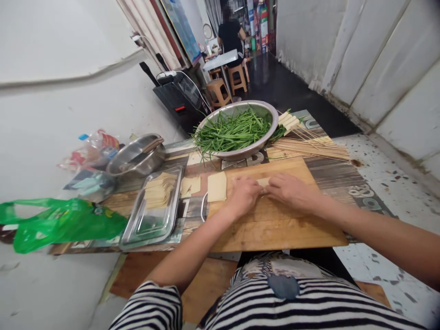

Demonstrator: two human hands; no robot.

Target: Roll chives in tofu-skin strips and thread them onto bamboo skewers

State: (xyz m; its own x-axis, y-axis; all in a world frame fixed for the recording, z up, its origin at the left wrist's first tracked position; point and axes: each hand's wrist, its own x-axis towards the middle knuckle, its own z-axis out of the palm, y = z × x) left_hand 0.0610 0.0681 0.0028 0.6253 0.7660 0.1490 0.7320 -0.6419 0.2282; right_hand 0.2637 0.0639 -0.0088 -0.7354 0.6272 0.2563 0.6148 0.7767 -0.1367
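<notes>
Both my hands rest on a wooden cutting board (275, 224). My left hand (244, 195) and my right hand (290, 190) meet at the board's far middle, fingers curled over a pale tofu-skin roll (264, 182) pinched between them. A flat tofu-skin sheet (217, 186) lies on the board just left of my left hand. Behind the board stands a big metal basin (266, 110) full of green chives (233, 130).
A metal tray (137, 227) holds stacked tofu sheets (158, 190) at the left. Bamboo skewers (309, 147) and finished rolls (289, 122) lie at the right of the basin. Nested metal bowls (137, 156), a green plastic bag (62, 222) and packets sit further left. A person stands far back.
</notes>
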